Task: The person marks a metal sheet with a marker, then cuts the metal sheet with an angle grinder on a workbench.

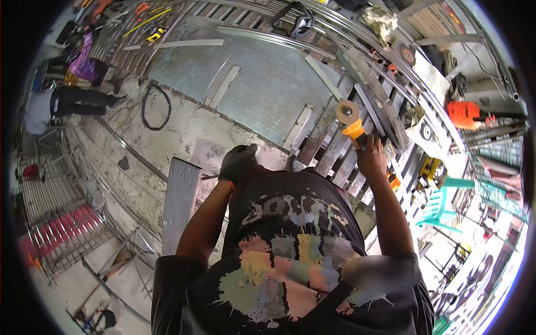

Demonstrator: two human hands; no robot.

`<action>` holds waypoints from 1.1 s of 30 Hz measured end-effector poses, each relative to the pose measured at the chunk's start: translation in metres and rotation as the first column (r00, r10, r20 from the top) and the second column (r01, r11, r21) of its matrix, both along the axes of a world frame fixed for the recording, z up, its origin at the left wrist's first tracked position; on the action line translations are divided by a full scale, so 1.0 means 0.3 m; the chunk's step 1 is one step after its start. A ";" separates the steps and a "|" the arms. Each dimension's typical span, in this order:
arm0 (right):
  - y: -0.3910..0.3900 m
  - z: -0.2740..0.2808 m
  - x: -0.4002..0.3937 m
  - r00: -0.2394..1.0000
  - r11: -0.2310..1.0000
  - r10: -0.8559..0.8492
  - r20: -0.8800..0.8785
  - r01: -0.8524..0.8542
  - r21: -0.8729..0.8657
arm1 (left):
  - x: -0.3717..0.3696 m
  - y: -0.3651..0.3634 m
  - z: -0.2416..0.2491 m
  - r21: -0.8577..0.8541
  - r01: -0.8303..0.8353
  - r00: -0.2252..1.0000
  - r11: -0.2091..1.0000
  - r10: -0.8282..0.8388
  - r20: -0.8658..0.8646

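My right hand, bare, is closed round the dark body of an angle grinder with a yellow-orange head. Its round tan disc faces up over the metal slats of the bench. In front of my waist, my left hand wears a dark glove, its fingers curled in; whatever they may hold is hidden. Beyond both hands lies a large grey metal sheet, with a narrow strip on it and a short light bar at its near right corner.
A grey board stands beside my left forearm. Metal bars lie to the right of the grinder. A black hose loop is on the dusty floor. Two people are at the far left. A yellow power tool and green chair are at right.
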State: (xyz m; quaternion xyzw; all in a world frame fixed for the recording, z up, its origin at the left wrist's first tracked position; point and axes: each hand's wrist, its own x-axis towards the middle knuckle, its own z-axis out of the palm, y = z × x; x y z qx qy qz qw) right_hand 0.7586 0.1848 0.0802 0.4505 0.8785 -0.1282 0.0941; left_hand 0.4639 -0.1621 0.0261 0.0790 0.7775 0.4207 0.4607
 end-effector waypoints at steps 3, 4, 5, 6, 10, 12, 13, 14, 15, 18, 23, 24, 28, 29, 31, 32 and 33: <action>0.010 -0.020 0.055 0.995 0.998 0.047 -0.092 -0.051 -0.041 | 0.049 0.125 0.016 -0.043 -0.123 0.983 0.991 0.116 -0.145; 0.015 -0.039 0.076 0.992 0.996 0.061 -0.112 -0.067 -0.051 | 0.045 0.150 -0.010 -0.052 -0.155 0.980 0.986 0.147 -0.133; 0.025 -0.058 0.095 0.989 0.995 0.076 -0.130 -0.084 -0.060 | 0.037 0.173 -0.060 -0.060 -0.188 0.976 0.980 0.179 -0.120; 0.026 -0.028 0.088 0.996 0.987 0.046 -0.070 -0.056 -0.148 | 0.033 0.196 -0.088 -0.066 -0.219 0.972 0.973 0.211 -0.106; 0.055 -0.063 0.105 0.988 0.980 0.119 -0.095 -0.133 -0.148 | 0.065 0.319 -0.099 -0.117 -0.482 0.875 0.868 0.483 -0.023; 0.057 -0.030 0.080 0.994 0.968 0.095 -0.058 -0.105 -0.227 | 0.079 0.352 -0.162 -0.107 -0.518 0.850 0.848 0.497 -0.175; 0.059 -0.049 0.088 0.992 0.974 0.102 -0.077 -0.115 -0.195 | 0.084 0.371 -0.151 -0.103 -0.530 0.833 0.842 0.495 -0.247; 0.065 -0.065 0.100 0.986 0.971 0.124 -0.110 -0.144 -0.189 | 0.078 0.359 -0.135 -0.156 -0.506 0.859 0.848 0.478 -0.186; 0.074 -0.073 0.107 0.979 0.968 0.147 -0.144 -0.172 -0.182 | 0.079 0.371 -0.094 -0.206 -0.485 0.871 0.850 0.447 -0.205; 0.091 -0.058 0.096 0.978 0.955 0.132 -0.161 -0.169 -0.243 | 0.073 0.366 -0.039 -0.332 -0.424 0.900 0.843 0.351 -0.257; 0.139 -0.089 0.109 0.983 0.940 0.130 -0.132 -0.164 -0.298 | 0.023 0.273 -0.187 -0.335 -0.331 0.926 0.882 0.236 -0.294; 0.145 -0.093 0.107 0.980 0.942 0.137 -0.146 -0.174 -0.288 | 0.021 0.251 -0.169 -0.297 -0.344 0.929 0.891 0.277 -0.246; 0.188 -0.126 0.092 0.984 0.916 0.060 -0.168 -0.121 -0.383 | 0.002 0.132 -0.186 -0.281 -0.405 0.897 0.870 0.318 -0.309; 0.207 -0.167 0.109 0.975 0.909 0.062 -0.215 -0.144 -0.392 | -0.018 0.103 -0.154 -0.311 -0.357 0.911 0.881 0.255 -0.325; 0.222 -0.185 0.131 0.966 0.895 0.052 -0.253 -0.158 -0.417 | -0.058 0.046 -0.157 -0.282 -0.350 0.925 0.893 0.281 -0.258; 0.225 -0.183 0.125 0.967 0.890 0.039 -0.254 -0.149 -0.431 | -0.075 0.037 -0.166 -0.292 -0.405 0.908 0.866 0.343 -0.241; 0.225 -0.175 0.114 0.967 0.884 0.026 -0.254 -0.141 -0.445 | -0.089 0.021 -0.142 -0.281 -0.435 0.895 0.855 0.377 -0.239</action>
